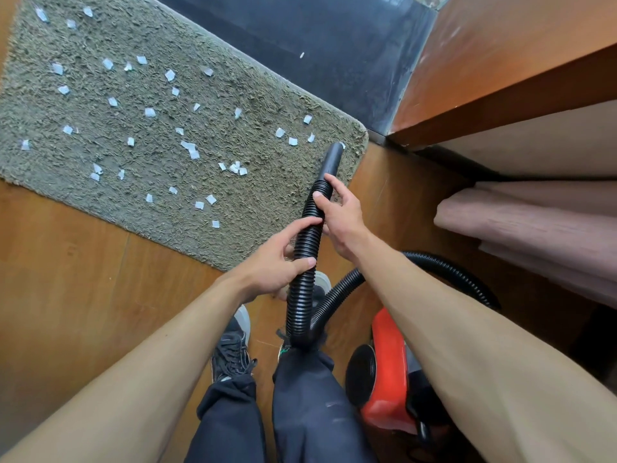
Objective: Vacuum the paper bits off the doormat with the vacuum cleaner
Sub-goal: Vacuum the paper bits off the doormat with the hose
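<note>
A grey-green shaggy doormat [160, 105] lies on the wooden floor, strewn with several small white paper bits [190, 150]. A black ribbed vacuum hose [305, 289] rises from near my feet and ends in a smooth black nozzle [332, 162] over the mat's right corner. My left hand [283, 262] grips the hose lower down. My right hand [340, 212] grips it higher, just below the nozzle. The red and black vacuum cleaner body [384, 372] stands on the floor by my right leg.
A wooden door or panel [500, 61] stands at the right, with a dark threshold [317, 35] beyond the mat. Pink folded fabric [534, 222] lies at the right. My dark shoes [233, 349] stand just below the mat's near edge.
</note>
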